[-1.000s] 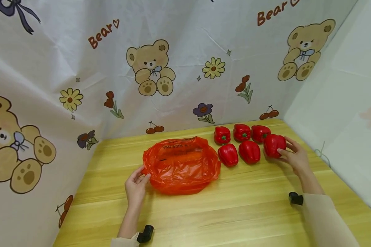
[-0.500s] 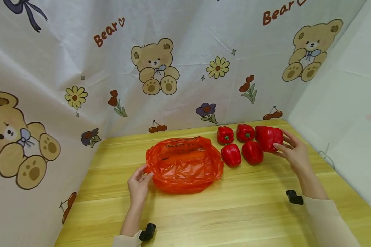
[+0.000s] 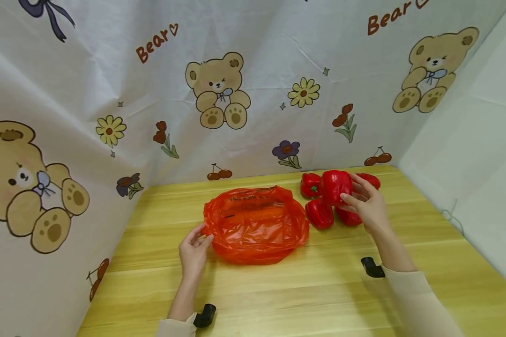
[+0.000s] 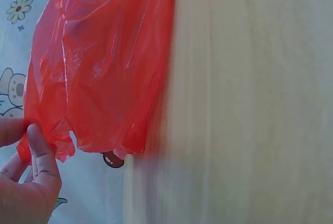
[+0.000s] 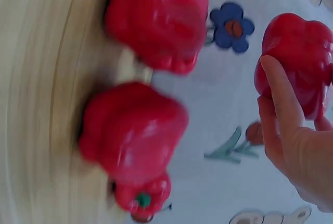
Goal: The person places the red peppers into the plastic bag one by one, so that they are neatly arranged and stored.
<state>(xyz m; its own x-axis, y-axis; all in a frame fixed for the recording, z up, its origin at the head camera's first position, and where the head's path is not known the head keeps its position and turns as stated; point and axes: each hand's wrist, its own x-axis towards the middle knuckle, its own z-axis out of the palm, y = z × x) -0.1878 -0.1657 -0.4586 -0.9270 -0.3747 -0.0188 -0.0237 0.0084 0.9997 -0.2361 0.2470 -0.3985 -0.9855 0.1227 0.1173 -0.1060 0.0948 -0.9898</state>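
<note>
An orange-red plastic bag (image 3: 257,229) lies spread on the wooden table with its mouth open. At its left edge, my left hand (image 3: 194,252) pinches the rim; the left wrist view has the thumb and fingers of that hand (image 4: 34,182) closed on the film (image 4: 104,78). A red bell pepper (image 3: 335,186) is gripped in my right hand (image 3: 368,208), lifted above other peppers to the right of the bag. In the right wrist view the gripped pepper (image 5: 299,62) sits in the fingers of the right hand (image 5: 296,146).
Several red peppers rest right of the bag, among them one at the front (image 3: 319,214), one at the back (image 3: 309,185) and one at the right (image 3: 370,179). A patterned curtain (image 3: 253,154) stands behind the table (image 3: 278,299).
My right hand has carried its pepper leftward, over the other peppers and closer to the bag. The left hand still pinches the bag's rim. The head view has shifted slightly.
</note>
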